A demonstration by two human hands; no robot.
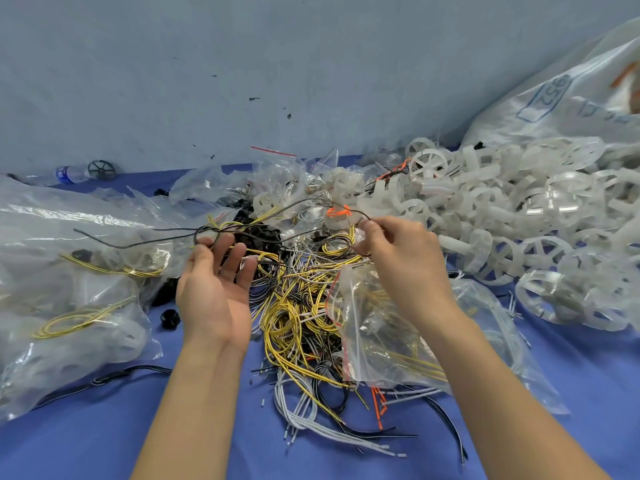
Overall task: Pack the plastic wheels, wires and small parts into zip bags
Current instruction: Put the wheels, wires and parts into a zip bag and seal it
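Black thin wire [138, 244] runs across from one bare hand to the other above a blue tabletop [104, 445]. The right hand [398, 251] pinches one end between thumb and forefinger. The left hand [214, 289] is palm up with relaxed fingers, and the wire's loop sits at its fingertips. A tangled heap of yellow, white and black wires [294, 323] lies between and beneath both hands. A clear zip bag with a red strip [381, 334] sits just under the right wrist. Translucent white plastic wheels [519, 220] are piled beyond the right hand.
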